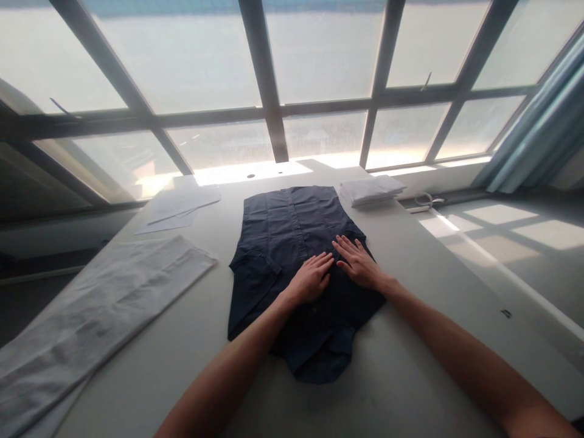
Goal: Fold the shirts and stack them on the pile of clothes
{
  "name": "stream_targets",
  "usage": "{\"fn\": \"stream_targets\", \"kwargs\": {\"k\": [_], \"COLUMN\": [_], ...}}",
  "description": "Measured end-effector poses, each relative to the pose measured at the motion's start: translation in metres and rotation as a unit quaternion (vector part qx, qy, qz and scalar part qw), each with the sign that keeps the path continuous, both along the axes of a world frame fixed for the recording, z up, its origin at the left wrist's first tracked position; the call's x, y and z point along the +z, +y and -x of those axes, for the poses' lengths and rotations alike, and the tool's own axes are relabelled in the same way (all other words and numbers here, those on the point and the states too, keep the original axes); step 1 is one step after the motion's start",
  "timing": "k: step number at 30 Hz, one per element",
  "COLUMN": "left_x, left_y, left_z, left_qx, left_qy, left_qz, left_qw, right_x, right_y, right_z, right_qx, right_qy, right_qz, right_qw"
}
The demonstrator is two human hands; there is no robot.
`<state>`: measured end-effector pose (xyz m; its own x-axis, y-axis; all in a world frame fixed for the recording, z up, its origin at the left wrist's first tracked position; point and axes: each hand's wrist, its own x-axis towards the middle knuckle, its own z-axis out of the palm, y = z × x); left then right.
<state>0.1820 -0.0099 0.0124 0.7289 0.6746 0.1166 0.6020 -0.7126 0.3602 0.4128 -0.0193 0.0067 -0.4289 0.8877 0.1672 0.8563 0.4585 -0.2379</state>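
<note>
Dark Shirt Flat on Table Under Both Hands

The left hand lay palm down on the dark shirt, fingers extended and held close together. The right hand lay beside it, also palm down, its fingers slightly fanned and its thumb apart. Neither pinched the fabric. The fingertips of the two hands were near each other but apart. Both palms were hidden from above, so pressure could not be judged. The forearms covered part of the shirt and were cut off by the frame.

The shirt was located at the middle of the white table. Its long axis ran from the person toward the window; the collar end pointed to the person and the straight hem to the window. Fabric detail near the collar was lost in shadow.

To the left lay a length of pale cloth, cut off by the picture's left edge. Beyond it were white sheets, their material hard to establish in the glare. A folded white cloth lay near the shirt's far right corner. At far right hung a blue-grey curtain, partly out of frame. A small dark item at right was too small to identify.
</note>
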Motion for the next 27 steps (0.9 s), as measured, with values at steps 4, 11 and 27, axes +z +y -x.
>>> {"fn": "stream_targets", "kwargs": {"k": [4, 11, 27], "left_x": [-0.001, 0.001, 0.0], "left_y": [0.0, 0.0, -0.001], "left_z": [0.0, 0.0, 0.001], "left_qx": [-0.002, -0.003, -0.006], "left_qy": [-0.001, -0.001, -0.017], "left_qz": [-0.002, 0.004, 0.003], "left_qw": [1.0, 1.0, 1.0], "right_x": [-0.001, -0.007, 0.002], "right_y": [0.0, 0.007, -0.009], "right_z": [0.005, 0.002, 0.006], "right_qx": [0.0, -0.093, 0.073], "right_qy": [-0.023, -0.045, 0.09], "right_qz": [0.029, 0.021, 0.022], "right_qw": [0.999, 0.994, 0.993]}}
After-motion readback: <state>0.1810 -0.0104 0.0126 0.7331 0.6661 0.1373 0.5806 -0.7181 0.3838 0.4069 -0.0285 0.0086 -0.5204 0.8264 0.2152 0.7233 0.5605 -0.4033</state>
